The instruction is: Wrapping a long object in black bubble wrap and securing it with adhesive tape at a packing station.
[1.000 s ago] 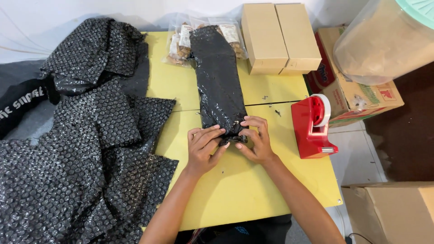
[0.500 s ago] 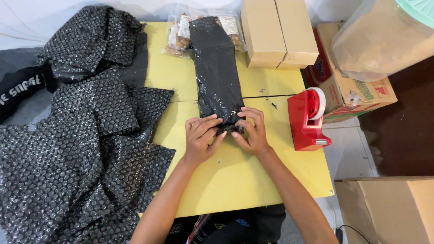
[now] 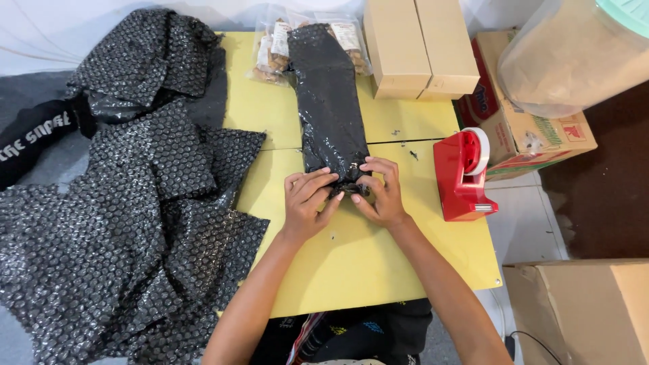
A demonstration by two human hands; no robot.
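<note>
A long parcel wrapped in black bubble wrap (image 3: pixel 329 101) lies lengthwise on the yellow table (image 3: pixel 351 263). Both hands press on its near end. My left hand (image 3: pixel 305 200) lies over the left corner, fingers folded onto the wrap. My right hand (image 3: pixel 380 192) pinches the crumpled end from the right, fingertips meeting the left hand's. The far end of the parcel rests on clear bags of snacks (image 3: pixel 270 55).
A red tape dispenser (image 3: pixel 462 174) stands right of my hands. Two tan boxes (image 3: pixel 419 46) sit at the table's back right. Loose black bubble wrap sheets (image 3: pixel 128 223) cover the left side. Cartons (image 3: pixel 527 132) and a large plastic jar (image 3: pixel 574 57) stand at right.
The view shifted slightly. My hands stayed on the parcel's near end, fingers working the wrap closer together.
</note>
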